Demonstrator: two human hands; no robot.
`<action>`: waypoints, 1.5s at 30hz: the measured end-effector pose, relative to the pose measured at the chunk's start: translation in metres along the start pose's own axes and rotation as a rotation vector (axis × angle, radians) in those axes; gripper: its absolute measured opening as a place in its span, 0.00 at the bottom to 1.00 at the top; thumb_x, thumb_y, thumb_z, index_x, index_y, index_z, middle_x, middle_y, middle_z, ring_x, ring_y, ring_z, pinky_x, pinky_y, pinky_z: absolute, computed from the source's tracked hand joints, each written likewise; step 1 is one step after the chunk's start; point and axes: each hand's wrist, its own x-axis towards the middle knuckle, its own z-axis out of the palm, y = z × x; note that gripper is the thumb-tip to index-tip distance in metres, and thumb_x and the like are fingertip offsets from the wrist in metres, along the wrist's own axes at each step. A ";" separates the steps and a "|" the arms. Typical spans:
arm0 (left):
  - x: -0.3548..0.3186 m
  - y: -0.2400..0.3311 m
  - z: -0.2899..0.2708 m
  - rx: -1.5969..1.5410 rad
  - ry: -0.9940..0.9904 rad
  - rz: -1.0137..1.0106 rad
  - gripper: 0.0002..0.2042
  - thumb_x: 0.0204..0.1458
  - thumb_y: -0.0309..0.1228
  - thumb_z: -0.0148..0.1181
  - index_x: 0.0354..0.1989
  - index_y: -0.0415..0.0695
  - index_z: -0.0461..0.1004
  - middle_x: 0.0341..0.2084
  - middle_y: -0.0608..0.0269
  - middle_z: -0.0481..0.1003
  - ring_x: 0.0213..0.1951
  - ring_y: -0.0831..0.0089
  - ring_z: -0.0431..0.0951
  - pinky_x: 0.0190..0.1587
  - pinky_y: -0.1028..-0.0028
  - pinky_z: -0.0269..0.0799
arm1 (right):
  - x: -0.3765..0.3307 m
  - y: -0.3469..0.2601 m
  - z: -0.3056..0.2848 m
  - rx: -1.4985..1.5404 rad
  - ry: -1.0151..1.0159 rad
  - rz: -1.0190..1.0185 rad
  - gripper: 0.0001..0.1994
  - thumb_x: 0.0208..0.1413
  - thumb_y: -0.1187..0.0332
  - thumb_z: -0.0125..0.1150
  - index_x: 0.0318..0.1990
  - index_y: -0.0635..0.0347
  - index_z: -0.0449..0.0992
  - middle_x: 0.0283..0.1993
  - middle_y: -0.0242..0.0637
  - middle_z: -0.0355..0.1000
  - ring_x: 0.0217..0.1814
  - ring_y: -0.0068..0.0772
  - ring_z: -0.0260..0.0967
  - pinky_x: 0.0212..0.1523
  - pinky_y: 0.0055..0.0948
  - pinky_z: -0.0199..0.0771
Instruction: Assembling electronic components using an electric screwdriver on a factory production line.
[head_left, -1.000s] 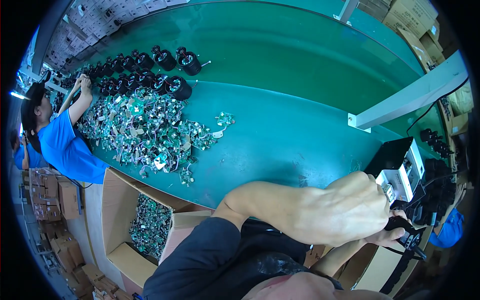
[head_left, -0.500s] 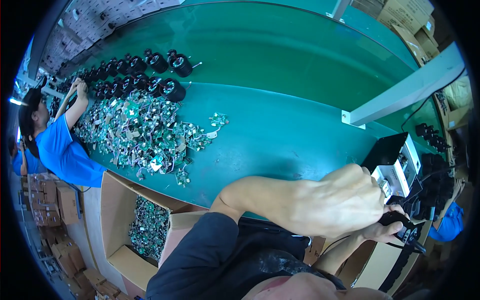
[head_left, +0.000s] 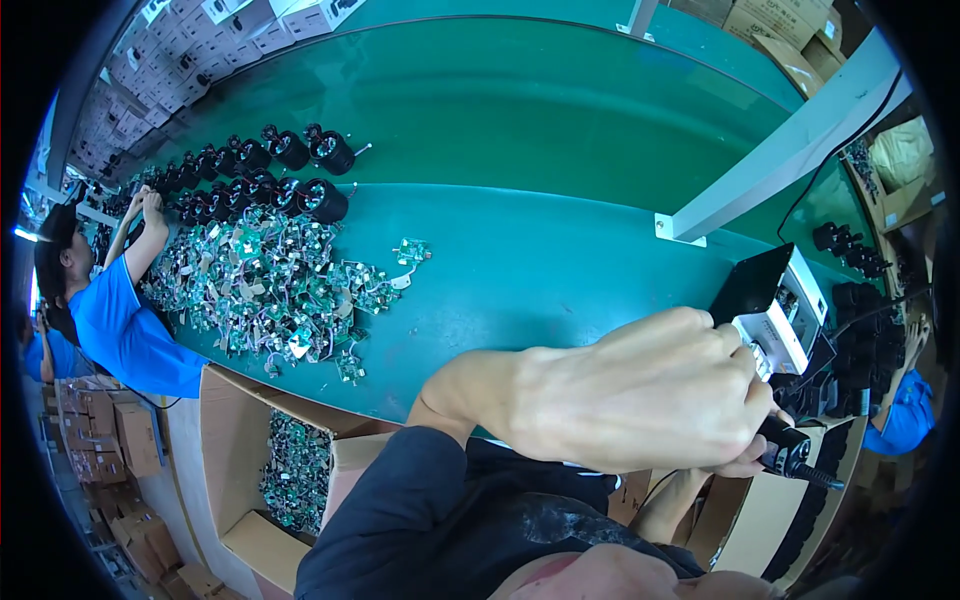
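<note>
My left hand point(head_left: 640, 395) reaches across from the left, its back toward me. Its fingers are curled into a closed grip, and what they hold is hidden behind the knuckles. Partly covered by it, my right hand point(head_left: 742, 462) is closed around a black handheld piece point(head_left: 785, 447) with a ribbed cable end pointing right. The exact kind of that piece cannot be made out. Just beyond my left knuckles stands an open white box point(head_left: 783, 335) with small parts inside and a black flat panel point(head_left: 752, 283) raised at its left side.
Green circuit boards with wires point(head_left: 265, 285) are heaped on the green bench point(head_left: 520, 270). Black round housings point(head_left: 325, 200) stand in rows behind. A carton point(head_left: 235, 450) holds more boards. A white post point(head_left: 780, 150) rises at right. A co-worker in blue point(head_left: 135, 325) works at left.
My left hand has shifted slightly left, now covering more of my right hand. The black piece has moved a little left and up. The whole view has shifted slightly.
</note>
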 end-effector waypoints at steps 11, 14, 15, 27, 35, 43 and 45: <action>0.006 0.007 -0.014 0.065 0.409 0.222 0.04 0.43 0.24 0.59 0.20 0.40 0.71 0.17 0.60 0.71 0.17 0.71 0.66 0.18 0.74 0.59 | 0.006 -0.005 -0.016 0.278 -0.215 0.109 0.23 0.60 0.59 0.61 0.54 0.63 0.61 0.38 0.52 0.69 0.26 0.35 0.72 0.26 0.27 0.76; 0.007 0.005 -0.010 0.035 0.401 0.245 0.05 0.45 0.24 0.58 0.20 0.39 0.71 0.17 0.60 0.70 0.18 0.71 0.65 0.19 0.74 0.58 | 0.009 -0.005 -0.014 0.320 -0.210 0.110 0.23 0.60 0.60 0.61 0.55 0.63 0.60 0.39 0.52 0.68 0.27 0.36 0.72 0.27 0.28 0.77; 0.008 0.004 -0.003 -0.014 0.375 0.232 0.06 0.47 0.24 0.58 0.21 0.39 0.71 0.18 0.59 0.69 0.18 0.71 0.64 0.19 0.74 0.58 | 0.009 -0.006 -0.013 0.310 -0.217 0.108 0.23 0.61 0.60 0.61 0.55 0.62 0.60 0.39 0.52 0.68 0.27 0.36 0.73 0.27 0.29 0.78; 0.017 -0.003 0.012 -0.071 0.349 0.194 0.06 0.43 0.23 0.58 0.17 0.40 0.69 0.14 0.61 0.69 0.15 0.73 0.64 0.17 0.74 0.56 | 0.017 0.000 -0.025 0.336 -0.147 0.126 0.24 0.64 0.53 0.52 0.56 0.62 0.60 0.38 0.48 0.69 0.23 0.32 0.70 0.22 0.24 0.75; 0.024 -0.001 0.018 -0.135 0.298 0.142 0.07 0.48 0.24 0.57 0.19 0.40 0.70 0.15 0.60 0.70 0.15 0.73 0.65 0.19 0.75 0.58 | 0.012 -0.008 -0.015 0.050 0.264 0.144 0.24 0.64 0.49 0.49 0.57 0.57 0.60 0.32 0.42 0.69 0.18 0.24 0.66 0.16 0.20 0.68; 0.023 0.001 0.019 -0.103 0.157 0.153 0.05 0.47 0.25 0.58 0.22 0.40 0.70 0.17 0.60 0.70 0.18 0.74 0.66 0.20 0.75 0.60 | 0.009 -0.009 -0.009 0.092 0.126 0.113 0.25 0.60 0.47 0.53 0.53 0.56 0.60 0.32 0.42 0.69 0.17 0.24 0.66 0.16 0.20 0.67; 0.022 0.001 0.018 -0.074 0.111 0.147 0.04 0.45 0.24 0.59 0.23 0.40 0.70 0.17 0.60 0.70 0.19 0.73 0.67 0.21 0.75 0.60 | 0.008 -0.009 -0.007 0.096 0.121 0.105 0.25 0.60 0.47 0.54 0.53 0.56 0.59 0.32 0.42 0.69 0.17 0.24 0.65 0.16 0.20 0.68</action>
